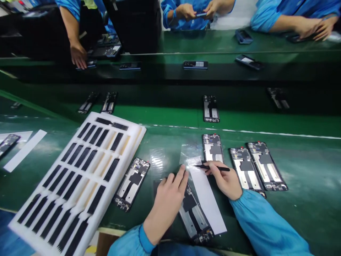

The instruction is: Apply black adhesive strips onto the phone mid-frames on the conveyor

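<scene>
My right hand is closed round black tweezers, whose tips point left onto a small sheet of white labels. My left hand lies with its fingers stretched out, fingertips at the left edge of that sheet. A long white paper strip runs from under the label sheet toward me. Beside it, partly beneath my left hand, lies an opened phone body with its inner parts showing. Another opened phone lies just beyond the tweezers.
A white foam tray holding black flat strips stands on the left, with an opened phone beside it. Two more phones lie right. Farther phones rest on the green belt. Co-workers' hands are across the line.
</scene>
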{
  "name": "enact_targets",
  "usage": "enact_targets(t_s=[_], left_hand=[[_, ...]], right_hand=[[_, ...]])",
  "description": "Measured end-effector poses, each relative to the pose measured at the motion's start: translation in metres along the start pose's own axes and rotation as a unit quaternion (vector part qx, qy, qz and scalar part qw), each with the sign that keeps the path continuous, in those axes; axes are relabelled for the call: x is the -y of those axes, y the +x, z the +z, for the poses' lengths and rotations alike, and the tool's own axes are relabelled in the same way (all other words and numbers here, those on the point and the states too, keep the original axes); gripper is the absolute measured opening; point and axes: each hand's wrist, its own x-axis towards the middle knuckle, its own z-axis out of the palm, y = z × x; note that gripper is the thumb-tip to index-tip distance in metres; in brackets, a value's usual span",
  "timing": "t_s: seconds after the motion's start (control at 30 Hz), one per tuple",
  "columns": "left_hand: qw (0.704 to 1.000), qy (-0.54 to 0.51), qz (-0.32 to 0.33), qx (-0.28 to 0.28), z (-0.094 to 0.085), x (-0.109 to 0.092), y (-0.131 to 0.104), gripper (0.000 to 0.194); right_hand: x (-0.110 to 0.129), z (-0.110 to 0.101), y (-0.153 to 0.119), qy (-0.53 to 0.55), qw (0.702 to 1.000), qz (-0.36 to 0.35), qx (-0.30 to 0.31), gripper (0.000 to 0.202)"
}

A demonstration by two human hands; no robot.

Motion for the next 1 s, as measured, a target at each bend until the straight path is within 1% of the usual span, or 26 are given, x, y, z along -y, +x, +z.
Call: enact_targets(t_s=[0.17, 0.37, 0.5, 0.73, 1.0], left_hand=[[0.999, 0.013, 0.022, 0.027, 0.003, 0.001, 0.015, 0.07], [0.999, 0.004, 0.031, 0.025, 0.011, 0.001, 0.018, 0.074], [0.999, -0.003, 0.043, 0.019, 0.014, 0.003, 0.02, 0.076], [0.998, -0.001, 0.064, 0.024, 0.021, 0.005, 0.023, 0.071], [0.997, -0.006, 0.067, 0.042, 0.017, 0.007, 0.025, 0.068]], right_hand=[[0.0, 0.002, 0.001, 0.008, 1.0, -0.018, 0.024, 0.025], [-0.002, 0.003, 0.0, 0.01, 0.999, -0.042, 0.021, 0.02], [-0.002, 0.001, 0.001, 0.014, 0.998, -0.055, 0.035, 0.019], [-0.002, -0.003, 0.003, 0.016, 0.997, -0.052, 0.048, 0.021], [-0.006, -0.002, 0.004, 0.027, 0.998, -0.043, 0.049, 0.021]])
